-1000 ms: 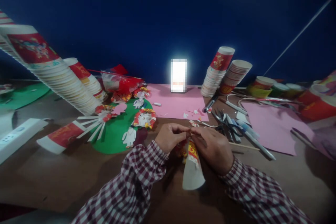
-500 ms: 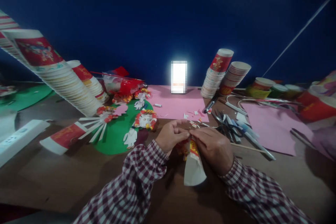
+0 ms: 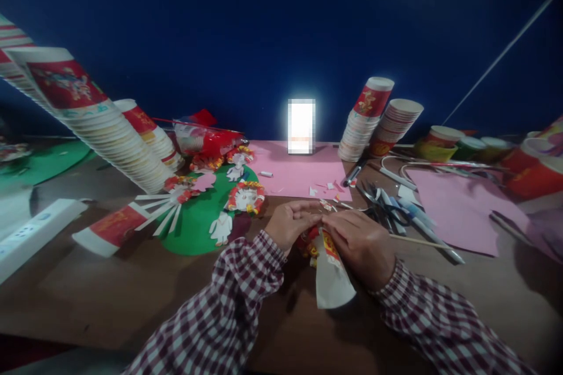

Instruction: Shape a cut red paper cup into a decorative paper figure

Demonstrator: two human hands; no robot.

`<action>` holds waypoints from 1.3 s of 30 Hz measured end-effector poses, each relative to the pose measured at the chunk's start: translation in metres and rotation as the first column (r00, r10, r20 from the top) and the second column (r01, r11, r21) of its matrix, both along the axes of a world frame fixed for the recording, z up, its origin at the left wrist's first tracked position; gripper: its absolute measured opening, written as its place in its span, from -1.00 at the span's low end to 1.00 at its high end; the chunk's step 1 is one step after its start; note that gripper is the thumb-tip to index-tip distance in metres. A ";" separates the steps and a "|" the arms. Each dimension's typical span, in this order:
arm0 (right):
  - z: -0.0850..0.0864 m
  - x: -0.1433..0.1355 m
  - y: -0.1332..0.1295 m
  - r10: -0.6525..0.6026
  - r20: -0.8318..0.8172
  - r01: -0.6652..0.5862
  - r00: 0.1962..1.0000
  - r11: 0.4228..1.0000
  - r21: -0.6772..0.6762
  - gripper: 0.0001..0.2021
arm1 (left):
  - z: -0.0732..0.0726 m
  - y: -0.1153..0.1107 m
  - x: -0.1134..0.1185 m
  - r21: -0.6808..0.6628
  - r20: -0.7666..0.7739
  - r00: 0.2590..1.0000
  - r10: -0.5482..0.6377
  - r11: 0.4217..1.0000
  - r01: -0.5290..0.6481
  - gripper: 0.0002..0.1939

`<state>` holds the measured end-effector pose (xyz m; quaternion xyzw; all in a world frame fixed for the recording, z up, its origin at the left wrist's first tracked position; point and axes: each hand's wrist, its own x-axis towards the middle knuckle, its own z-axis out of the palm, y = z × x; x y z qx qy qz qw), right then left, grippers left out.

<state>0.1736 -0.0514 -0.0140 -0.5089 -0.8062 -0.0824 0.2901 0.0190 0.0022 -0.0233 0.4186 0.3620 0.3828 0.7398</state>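
Swung the flared end of the paper-cup piece (image 3: 335,284) slightly rightward over the table (image 3: 109,299) since the earlier frame. Beyond, apparently working the narrow end, with right hand (image 3: 363,240) nearly closed on it and left hand (image 3: 289,225) half-curled, cannot tell its hold. Calls next, probably, for steady pinching.

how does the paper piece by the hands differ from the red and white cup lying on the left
The paper piece is at the right hand, while the red and white cup lies apart from both hands. The paper piece's wide white end points toward the picture's bottom; the cup's points left. Both show red and white.
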 end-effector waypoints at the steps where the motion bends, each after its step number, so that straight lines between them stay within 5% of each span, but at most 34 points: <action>1: 0.000 0.000 0.000 -0.008 0.025 0.008 1.000 1.000 0.006 -0.80 | 0.001 0.000 0.001 0.015 -0.007 1.000 0.015 1.000 -0.015 -0.56; 19: 0.011 0.000 -0.001 -0.048 0.203 0.049 0.978 0.999 -0.004 -0.79 | 0.007 0.000 -0.001 0.064 -0.068 0.994 0.083 0.995 -0.079 -0.60; 39: 0.003 0.000 0.000 0.031 0.114 -0.023 0.993 0.997 -0.067 -0.83 | 0.002 0.005 -0.001 -0.026 -0.067 0.993 0.093 0.995 -0.095 -0.56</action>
